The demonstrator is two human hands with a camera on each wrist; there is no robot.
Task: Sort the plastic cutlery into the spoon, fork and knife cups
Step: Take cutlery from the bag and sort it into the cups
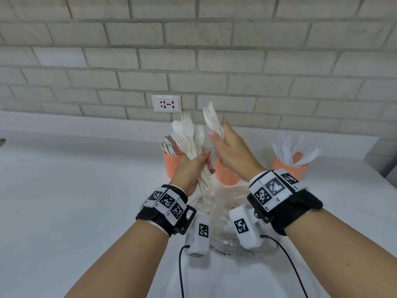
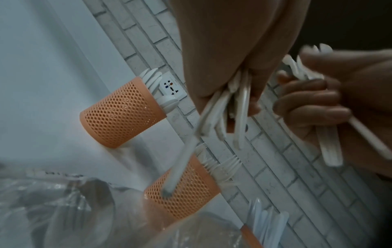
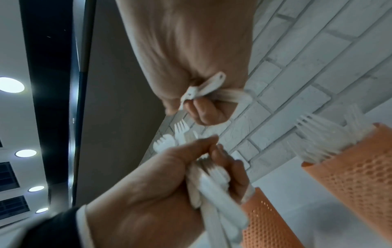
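Observation:
My left hand grips a mixed bundle of white forks and spoons by the handles and holds it upright above the counter. Close on its right, my right hand holds several white forks, tines up. Their handles stick out of that fist in the right wrist view. Three orange mesh cups stand behind the hands. The left cup holds spoons. Forks fill the middle cup, which is half hidden behind my right hand in the head view. The right cup holds knives.
A crumpled clear plastic bag lies on the white counter under my wrists. A brick wall with a power socket runs behind the cups. The counter's right edge lies just past the knife cup.

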